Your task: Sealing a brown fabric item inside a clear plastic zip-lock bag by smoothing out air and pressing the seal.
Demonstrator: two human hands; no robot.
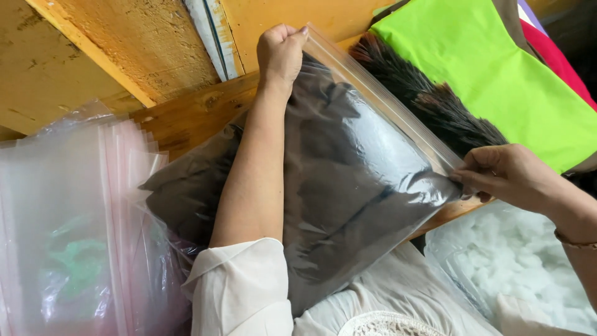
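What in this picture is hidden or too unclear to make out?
- What the dark cloth inside the clear zip bag is: head view, folded, and glare on the plastic blurs it.
- Left hand fingertips: curled shut on the bag's corner.
- Whether the zip strip is sealed: too fine to tell.
- The green thing inside the stack of empty bags: hazy behind plastic layers.
- The bag of white fluff: cut off by the frame's edge.

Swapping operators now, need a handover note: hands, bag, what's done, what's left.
Left hand: fist gripping one end of the zip strip of the clear zip bag.
Right hand: pinching the strip's other end.
Bag lies on the lap against the wooden bench, with the dark garment inside.
Done: garment is in.
Left: whether the strip is sealed cannot be told.
Nearby: stack of empty bags, dark fur piece, green cloth.
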